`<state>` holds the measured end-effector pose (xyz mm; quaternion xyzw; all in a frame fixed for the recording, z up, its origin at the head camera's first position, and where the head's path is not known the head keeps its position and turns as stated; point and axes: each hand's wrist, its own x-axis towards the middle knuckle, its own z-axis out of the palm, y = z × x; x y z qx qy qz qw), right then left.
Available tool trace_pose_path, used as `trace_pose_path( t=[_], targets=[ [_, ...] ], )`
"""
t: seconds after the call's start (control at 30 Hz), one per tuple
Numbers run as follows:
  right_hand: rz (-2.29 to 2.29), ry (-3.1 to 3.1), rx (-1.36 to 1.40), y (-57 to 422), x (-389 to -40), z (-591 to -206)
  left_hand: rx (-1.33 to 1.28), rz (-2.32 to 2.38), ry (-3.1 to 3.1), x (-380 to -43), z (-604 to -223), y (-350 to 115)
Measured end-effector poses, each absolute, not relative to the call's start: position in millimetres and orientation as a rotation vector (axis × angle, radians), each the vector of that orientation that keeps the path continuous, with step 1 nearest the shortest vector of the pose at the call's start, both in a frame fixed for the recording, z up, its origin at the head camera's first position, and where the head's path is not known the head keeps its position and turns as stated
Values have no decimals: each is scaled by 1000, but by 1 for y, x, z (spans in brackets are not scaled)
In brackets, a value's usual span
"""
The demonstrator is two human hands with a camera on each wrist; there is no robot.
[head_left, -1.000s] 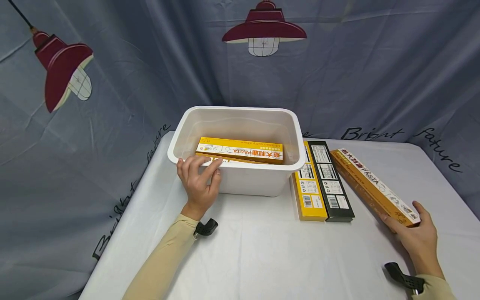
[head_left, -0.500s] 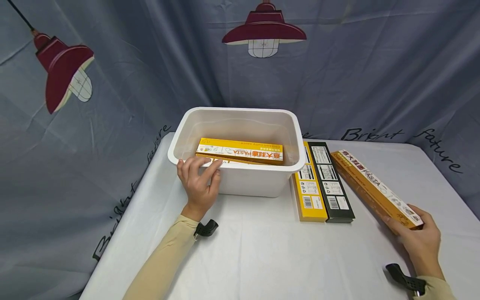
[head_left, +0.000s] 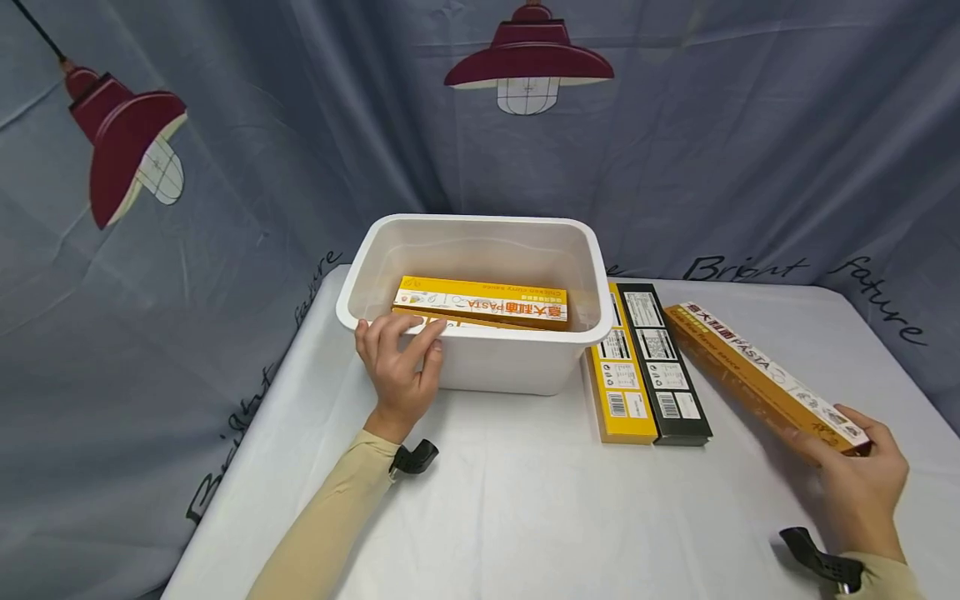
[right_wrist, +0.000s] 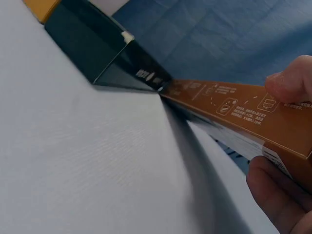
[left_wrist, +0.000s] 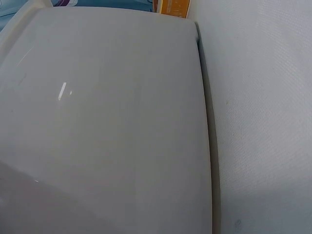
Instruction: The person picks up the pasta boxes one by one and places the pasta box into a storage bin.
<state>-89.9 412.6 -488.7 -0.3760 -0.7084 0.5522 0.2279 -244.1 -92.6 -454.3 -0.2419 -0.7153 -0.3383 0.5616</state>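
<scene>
In the head view a white plastic bin [head_left: 495, 362] stands mid-table. My left hand [head_left: 397, 375] holds its front rim near the left corner, fingers hooked over the edge. Inside lies a yellow pasta box [head_left: 480, 302], with another box partly hidden behind the front wall. My right hand [head_left: 858, 471] grips the near end of an orange-brown pasta box [head_left: 765, 375], thumb on one side and fingers on the other. In the right wrist view that near end is tilted up off the table, and the far end points toward the dark box [right_wrist: 92, 44].
Right of the bin, a yellow box [head_left: 622, 379] and a dark green box [head_left: 663, 367] lie side by side, labels up. A white cloth [head_left: 540, 500] covers the table. Behind hangs a grey-blue curtain [head_left: 337, 125] printed with lamps.
My right hand has moved slightly right, carrying the near end of the orange-brown pasta box with it. The left hand stays on the bin rim.
</scene>
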Motion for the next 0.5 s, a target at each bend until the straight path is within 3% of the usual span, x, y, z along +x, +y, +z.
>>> trace_pose_path(
  t=[0.5],
  targets=[
    [1596,-1755,-913,412,-88,-457,-563,-794,-1683,-243,-454,-92]
  ],
)
